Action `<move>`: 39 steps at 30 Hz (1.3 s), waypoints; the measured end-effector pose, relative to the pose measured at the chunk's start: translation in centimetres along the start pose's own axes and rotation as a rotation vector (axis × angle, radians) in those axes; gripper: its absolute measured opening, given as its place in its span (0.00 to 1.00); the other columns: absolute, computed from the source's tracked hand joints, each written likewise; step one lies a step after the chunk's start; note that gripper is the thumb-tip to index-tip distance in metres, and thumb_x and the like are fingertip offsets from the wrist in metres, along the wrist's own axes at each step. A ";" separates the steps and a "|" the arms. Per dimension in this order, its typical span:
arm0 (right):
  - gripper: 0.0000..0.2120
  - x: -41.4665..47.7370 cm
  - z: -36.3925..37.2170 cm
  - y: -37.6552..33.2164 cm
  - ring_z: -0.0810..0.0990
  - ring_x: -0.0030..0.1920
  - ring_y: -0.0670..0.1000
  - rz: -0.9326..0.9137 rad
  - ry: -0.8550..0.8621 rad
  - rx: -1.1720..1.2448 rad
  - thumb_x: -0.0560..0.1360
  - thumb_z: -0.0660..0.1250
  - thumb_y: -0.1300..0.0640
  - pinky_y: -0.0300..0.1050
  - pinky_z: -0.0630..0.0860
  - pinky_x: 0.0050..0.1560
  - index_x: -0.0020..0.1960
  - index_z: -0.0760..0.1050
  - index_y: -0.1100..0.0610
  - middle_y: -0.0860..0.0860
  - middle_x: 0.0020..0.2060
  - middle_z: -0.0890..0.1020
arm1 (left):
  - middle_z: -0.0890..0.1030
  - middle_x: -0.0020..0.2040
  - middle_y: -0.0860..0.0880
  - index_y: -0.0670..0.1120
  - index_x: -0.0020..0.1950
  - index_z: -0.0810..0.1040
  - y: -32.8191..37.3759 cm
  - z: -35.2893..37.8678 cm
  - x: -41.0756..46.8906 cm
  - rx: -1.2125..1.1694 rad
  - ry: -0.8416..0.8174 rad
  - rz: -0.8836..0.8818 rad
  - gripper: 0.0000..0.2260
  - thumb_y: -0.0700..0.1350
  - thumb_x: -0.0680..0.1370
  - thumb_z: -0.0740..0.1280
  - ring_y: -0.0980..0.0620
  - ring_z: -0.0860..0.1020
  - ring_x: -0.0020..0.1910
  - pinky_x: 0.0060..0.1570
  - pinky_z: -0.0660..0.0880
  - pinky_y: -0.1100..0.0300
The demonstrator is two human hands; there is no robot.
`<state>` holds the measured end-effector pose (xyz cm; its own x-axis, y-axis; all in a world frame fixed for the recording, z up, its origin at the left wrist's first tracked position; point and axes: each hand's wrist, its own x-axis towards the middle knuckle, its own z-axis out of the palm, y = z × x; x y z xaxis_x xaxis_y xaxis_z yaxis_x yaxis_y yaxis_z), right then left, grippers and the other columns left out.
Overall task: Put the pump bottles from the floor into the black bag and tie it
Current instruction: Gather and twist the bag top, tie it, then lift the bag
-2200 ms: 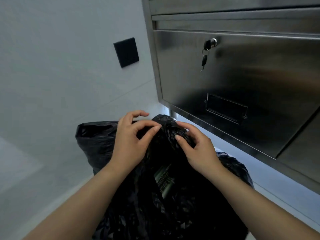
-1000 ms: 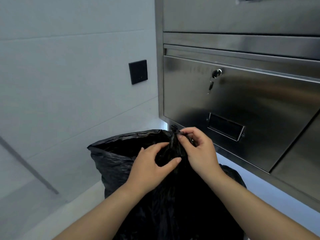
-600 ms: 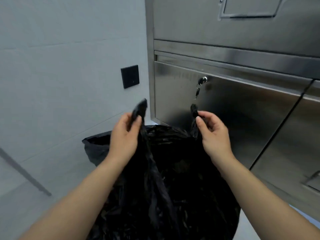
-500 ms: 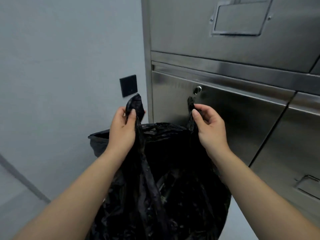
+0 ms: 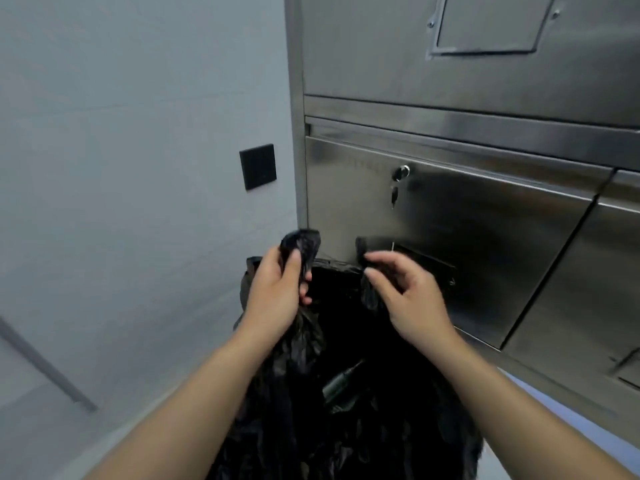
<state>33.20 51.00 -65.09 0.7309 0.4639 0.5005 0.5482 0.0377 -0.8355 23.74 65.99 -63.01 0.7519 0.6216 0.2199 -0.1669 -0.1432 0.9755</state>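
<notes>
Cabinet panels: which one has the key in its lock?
The lower left panel, right behind the hands; a key hangs from its lock. The others show none.

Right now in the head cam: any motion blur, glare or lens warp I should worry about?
Head view: the right hand is smeared by motion blur, its fingers soft; the left hand is sharper. The steel cabinet shows broad soft reflections, not blown out. Wide-angle warp bends the cabinet edges. The black bag is so dark that its folds barely read.

Head-worn camera looks forward and down, close over both forearms.
</notes>
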 end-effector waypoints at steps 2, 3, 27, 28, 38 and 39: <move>0.11 -2.0 0.0 2.1 0.80 0.52 0.41 0.015 -0.099 -0.101 0.74 0.69 0.60 0.39 0.73 0.56 0.49 0.77 0.43 0.41 0.47 0.82 | 0.72 0.33 0.49 0.47 0.43 0.68 -2.8 -1.0 -1.0 0.048 -0.042 -0.019 0.08 0.43 0.82 0.56 0.59 0.68 0.23 0.27 0.70 0.63; 0.11 -2.5 -0.2 2.6 0.80 0.52 0.42 0.020 -0.116 -0.128 0.74 0.69 0.58 0.38 0.72 0.56 0.49 0.77 0.42 0.41 0.47 0.82 | 0.73 0.33 0.50 0.46 0.43 0.68 -3.5 -1.5 -1.3 0.050 -0.060 -0.003 0.08 0.43 0.81 0.56 0.59 0.68 0.24 0.27 0.71 0.63; 0.18 -2.0 2.2 2.6 0.80 0.52 0.45 0.124 -0.159 0.021 0.74 0.69 0.57 0.43 0.74 0.57 0.62 0.73 0.49 0.48 0.49 0.82 | 0.81 0.32 0.53 0.52 0.54 0.79 -3.8 0.1 -2.5 -0.066 -0.089 0.024 0.11 0.38 0.77 0.65 0.59 0.72 0.25 0.27 0.70 0.66; 0.17 -2.0 2.2 2.7 0.81 0.51 0.45 0.127 -0.157 0.030 0.74 0.69 0.57 0.43 0.75 0.56 0.61 0.73 0.49 0.48 0.48 0.82 | 0.80 0.31 0.52 0.53 0.58 0.77 -3.9 -0.1 -2.5 -0.078 -0.115 0.009 0.14 0.37 0.76 0.66 0.59 0.72 0.24 0.26 0.70 0.66; 0.14 -2.1 2.6 2.6 0.79 0.55 0.42 0.067 -0.248 -0.019 0.73 0.68 0.56 0.41 0.74 0.58 0.55 0.75 0.43 0.42 0.51 0.82 | 0.83 0.37 0.51 0.56 0.64 0.70 -4.1 -1.2 -2.0 0.016 -0.245 -0.023 0.23 0.37 0.74 0.69 0.56 0.73 0.26 0.29 0.73 0.65; 0.14 -2.1 2.7 2.4 0.79 0.55 0.42 0.054 -0.260 -0.034 0.72 0.68 0.55 0.41 0.75 0.58 0.56 0.74 0.41 0.41 0.51 0.82 | 0.83 0.40 0.51 0.55 0.64 0.71 -4.2 -1.2 -1.9 0.040 -0.251 -0.042 0.23 0.37 0.74 0.69 0.56 0.75 0.27 0.29 0.73 0.65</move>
<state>31.86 52.46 -68.74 0.6330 0.6761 0.3771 0.5281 -0.0210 -0.8489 22.19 66.35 -67.57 0.8934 0.4175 0.1661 -0.1103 -0.1546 0.9818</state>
